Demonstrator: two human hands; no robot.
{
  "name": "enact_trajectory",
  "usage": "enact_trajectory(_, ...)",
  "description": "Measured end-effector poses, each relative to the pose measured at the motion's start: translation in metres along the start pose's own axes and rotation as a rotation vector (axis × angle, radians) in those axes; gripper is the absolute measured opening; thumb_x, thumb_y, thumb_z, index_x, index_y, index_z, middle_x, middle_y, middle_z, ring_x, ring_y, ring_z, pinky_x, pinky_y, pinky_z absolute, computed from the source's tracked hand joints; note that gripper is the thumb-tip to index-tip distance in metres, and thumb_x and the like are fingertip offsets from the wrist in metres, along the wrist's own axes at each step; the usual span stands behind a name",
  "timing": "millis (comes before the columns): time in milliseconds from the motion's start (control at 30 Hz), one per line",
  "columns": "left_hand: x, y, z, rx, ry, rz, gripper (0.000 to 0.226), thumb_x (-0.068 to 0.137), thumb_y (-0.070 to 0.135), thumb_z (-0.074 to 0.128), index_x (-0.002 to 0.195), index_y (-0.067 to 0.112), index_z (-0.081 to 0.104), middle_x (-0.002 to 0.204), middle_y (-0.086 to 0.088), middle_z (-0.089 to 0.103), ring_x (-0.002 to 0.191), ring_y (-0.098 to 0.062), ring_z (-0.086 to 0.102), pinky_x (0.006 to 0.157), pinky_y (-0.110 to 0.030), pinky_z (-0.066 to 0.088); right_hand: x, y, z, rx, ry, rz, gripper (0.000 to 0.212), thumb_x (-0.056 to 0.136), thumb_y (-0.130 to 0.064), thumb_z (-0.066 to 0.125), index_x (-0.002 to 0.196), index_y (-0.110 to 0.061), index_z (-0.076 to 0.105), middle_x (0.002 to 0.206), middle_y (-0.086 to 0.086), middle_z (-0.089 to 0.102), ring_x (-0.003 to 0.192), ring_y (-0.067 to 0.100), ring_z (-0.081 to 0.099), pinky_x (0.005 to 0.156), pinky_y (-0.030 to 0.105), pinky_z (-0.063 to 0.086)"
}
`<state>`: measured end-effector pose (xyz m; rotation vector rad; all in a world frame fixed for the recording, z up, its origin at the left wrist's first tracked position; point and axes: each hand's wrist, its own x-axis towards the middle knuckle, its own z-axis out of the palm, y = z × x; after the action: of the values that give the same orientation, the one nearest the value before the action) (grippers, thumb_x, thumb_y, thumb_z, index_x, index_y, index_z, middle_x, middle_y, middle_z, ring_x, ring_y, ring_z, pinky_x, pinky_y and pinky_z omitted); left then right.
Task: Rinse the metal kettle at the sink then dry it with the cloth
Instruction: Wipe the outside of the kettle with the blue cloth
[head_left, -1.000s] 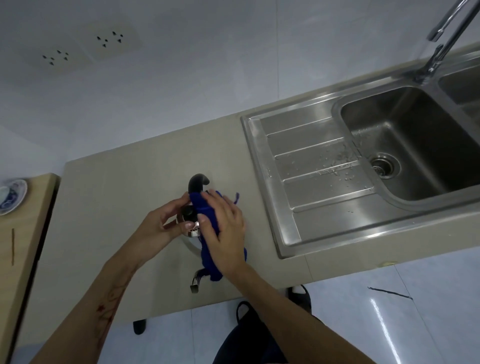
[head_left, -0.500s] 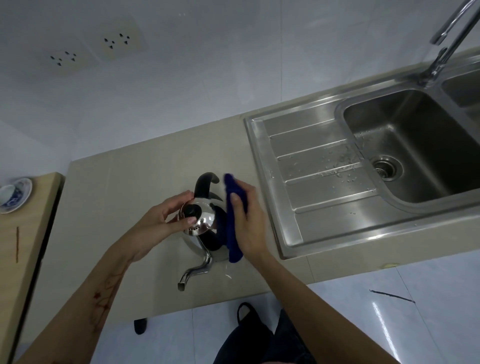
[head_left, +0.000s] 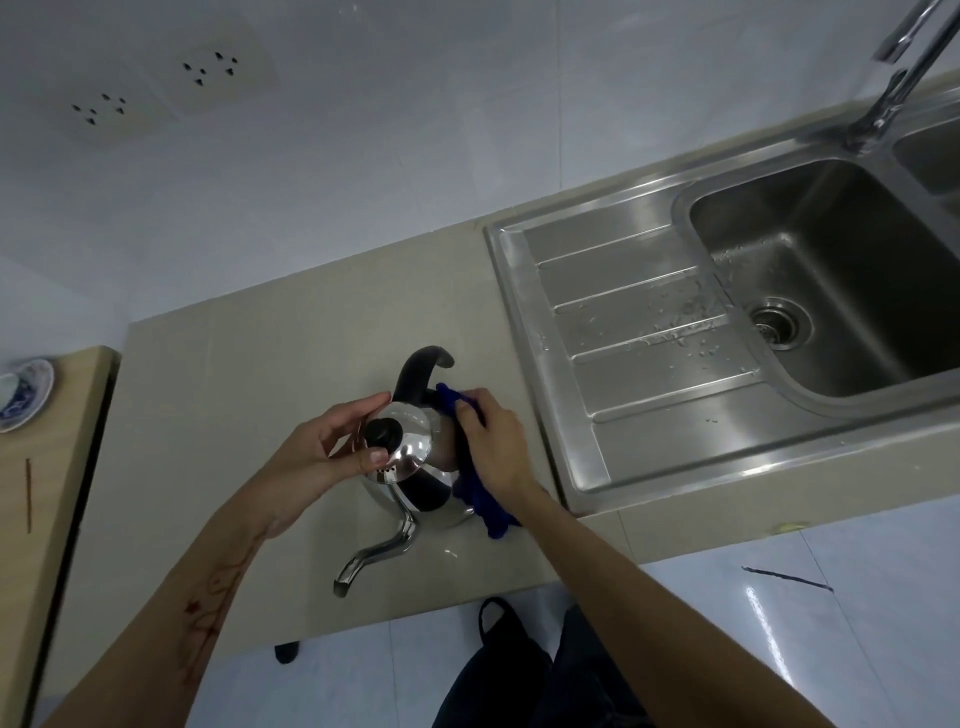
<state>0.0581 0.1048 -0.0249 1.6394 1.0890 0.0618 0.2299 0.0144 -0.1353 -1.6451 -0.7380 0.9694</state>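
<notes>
The shiny metal kettle (head_left: 415, 483) stands upright on the beige counter (head_left: 249, 374), left of the sink, with its long spout pointing toward me and its black handle at the back. My left hand (head_left: 322, 457) grips the lid from the left, thumb by the black knob. My right hand (head_left: 493, 452) presses a blue cloth (head_left: 483, 499) against the kettle's right side; the cloth hangs down below my wrist and hides that flank.
A steel sink (head_left: 841, 291) with a ribbed, wet drainboard (head_left: 649, 338) lies to the right, its tap (head_left: 893, 88) at the back. A wooden table (head_left: 47, 493) with a small patterned dish (head_left: 26, 389) stands at the left. Wall sockets are above.
The right hand with the cloth has slid from the top of the kettle round to its right side. The lid and spout have come into view; the left hand has stayed on the lid.
</notes>
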Motion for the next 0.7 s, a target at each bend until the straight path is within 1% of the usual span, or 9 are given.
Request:
enact_trajectory(67,0.001,0.000,0.000,-0.009,0.001,0.003,0.066,0.071,0.025,0.076,0.133,0.037,0.056,0.131,0.016,0.062,0.128,-0.001,0.051,0.116,-0.039,0.032,-0.026,-0.014,0.002,0.102,0.032,-0.159,0.016,0.099,-0.025,0.050,0.111,-0.028,0.060,0.095,-0.010,0.066,0.089,0.009,0.062,0.077,0.023,0.051)
enact_trajectory(133,0.001,0.000,0.000,-0.002,-0.001,0.000,0.065,0.073,0.023,0.076,0.133,0.036,0.056,0.130,0.015,0.063,0.127,-0.001,0.051,0.116,-0.040,0.032,-0.037,-0.016,0.006,0.123,0.034,-0.181,0.018,0.098,-0.028,0.053,0.112,-0.038,0.057,0.102,-0.022,0.059,0.101,0.009,0.057,0.086,0.024,0.050)
enact_trajectory(167,0.001,-0.001,0.001,-0.006,0.000,0.001,0.064,0.075,0.021,0.076,0.133,0.036,0.056,0.130,0.014,0.063,0.127,-0.001,0.051,0.116,-0.039,0.032,-0.034,-0.012,0.007,0.136,0.028,-0.147,0.016,0.098,-0.029,0.052,0.111,-0.037,0.057,0.102,-0.023,0.058,0.102,0.010,0.058,0.087,0.026,0.050)
enact_trajectory(233,0.001,-0.002,0.001,-0.018,0.006,0.006,0.062,0.080,0.012,0.076,0.134,0.034,0.056,0.131,0.013,0.063,0.127,0.000,0.051,0.117,-0.039,0.032,-0.012,0.003,0.007,0.125,0.038,-0.043,0.017,0.100,-0.031,0.047,0.110,-0.026,0.060,0.097,-0.012,0.066,0.092,0.015,0.063,0.082,0.032,0.054)
enact_trajectory(300,0.000,-0.002,0.002,-0.020,0.003,0.013,0.061,0.080,0.012,0.076,0.134,0.034,0.056,0.132,0.014,0.061,0.128,0.000,0.050,0.116,-0.039,0.032,0.014,0.021,0.005,0.018,0.025,0.100,0.026,0.100,-0.036,0.042,0.108,-0.020,0.061,0.092,0.002,0.069,0.084,0.022,0.065,0.075,0.036,0.054)
enact_trajectory(400,0.001,-0.002,0.001,-0.009,-0.001,0.025,0.060,0.081,0.014,0.075,0.134,0.034,0.056,0.133,0.014,0.061,0.129,-0.001,0.049,0.116,-0.039,0.032,0.041,0.037,0.006,-0.189,-0.058,0.236,0.037,0.100,-0.040,0.035,0.111,-0.016,0.061,0.099,0.011,0.067,0.085,0.025,0.062,0.068,0.032,0.045)
enact_trajectory(467,0.000,-0.002,0.002,0.005,0.005,0.027,0.059,0.082,0.011,0.072,0.134,0.035,0.055,0.133,0.014,0.061,0.130,-0.001,0.049,0.116,-0.039,0.032,0.043,0.038,0.006,-0.214,-0.069,0.285,0.041,0.100,-0.042,0.033,0.113,-0.014,0.060,0.101,0.013,0.066,0.085,0.025,0.061,0.068,0.031,0.042)
enact_trajectory(567,-0.001,-0.002,0.003,0.000,0.013,0.040,0.058,0.083,0.009,0.070,0.133,0.035,0.056,0.132,0.015,0.061,0.128,0.002,0.049,0.116,-0.037,0.032,0.027,0.039,0.006,-0.185,0.014,0.321,0.042,0.099,-0.045,0.032,0.109,-0.013,0.058,0.096,0.012,0.065,0.080,0.025,0.061,0.065,0.032,0.044)
enact_trajectory(700,-0.001,-0.003,0.004,0.015,0.019,0.041,0.057,0.084,0.010,0.070,0.132,0.036,0.056,0.133,0.015,0.060,0.129,0.000,0.048,0.116,-0.039,0.033,-0.010,0.044,0.011,-0.174,0.171,0.306,0.037,0.102,-0.043,0.032,0.100,-0.013,0.053,0.082,0.009,0.063,0.064,0.018,0.059,0.050,0.026,0.040)
